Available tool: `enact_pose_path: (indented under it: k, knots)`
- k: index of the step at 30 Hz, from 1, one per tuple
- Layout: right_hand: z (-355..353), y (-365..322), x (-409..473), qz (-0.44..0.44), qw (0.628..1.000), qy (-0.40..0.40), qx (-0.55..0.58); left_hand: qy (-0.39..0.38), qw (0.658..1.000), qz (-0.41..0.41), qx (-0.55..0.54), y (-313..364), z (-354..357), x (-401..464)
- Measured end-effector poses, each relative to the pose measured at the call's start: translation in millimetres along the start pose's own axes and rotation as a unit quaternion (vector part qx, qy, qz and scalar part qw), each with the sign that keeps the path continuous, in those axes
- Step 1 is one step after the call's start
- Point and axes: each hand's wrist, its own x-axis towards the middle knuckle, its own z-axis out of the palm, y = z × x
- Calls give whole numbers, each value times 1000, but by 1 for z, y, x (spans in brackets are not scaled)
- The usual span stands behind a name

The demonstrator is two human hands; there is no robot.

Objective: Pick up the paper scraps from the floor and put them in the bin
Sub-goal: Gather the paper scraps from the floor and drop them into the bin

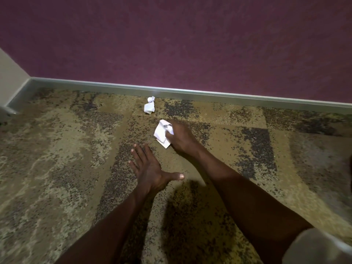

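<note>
On carpet (57, 168), right hand (181, 138) grip clamps crumpled paper (162, 133); left hand (148, 168) spread.

Mottled carpet (57, 168); purple wall (190, 44); grey skirting (228, 97)

Crumpled white scrap (161, 133) sits at frame centre, gripped on its right side. Two smaller white scraps (149, 105) lie above it, near the baseboard, touching.
</note>
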Motion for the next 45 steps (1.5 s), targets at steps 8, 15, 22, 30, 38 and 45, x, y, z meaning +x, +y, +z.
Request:
enact_pose_path:
  k: [8,15,22,30,38,45]
  knots:
    - [-60,4,-41,101,964,88,229,-7,1000,-11,11,0,0,1]
    - [-136,3,-90,116,941,164,272,-25,999,-15,30,31,1,1]
    - [-242,-8,-151,102,894,317,299,-38,983,154,98,90,23,-13]
    - [-375,2,-238,166,834,527,1,-72,966,225,108,143,70,-43]
    - [-431,48,-306,293,745,559,-216,-118,957,219,152,150,78,-44]
    - [-431,83,-320,461,761,381,-252,-115,955,227,154,145,79,-42]
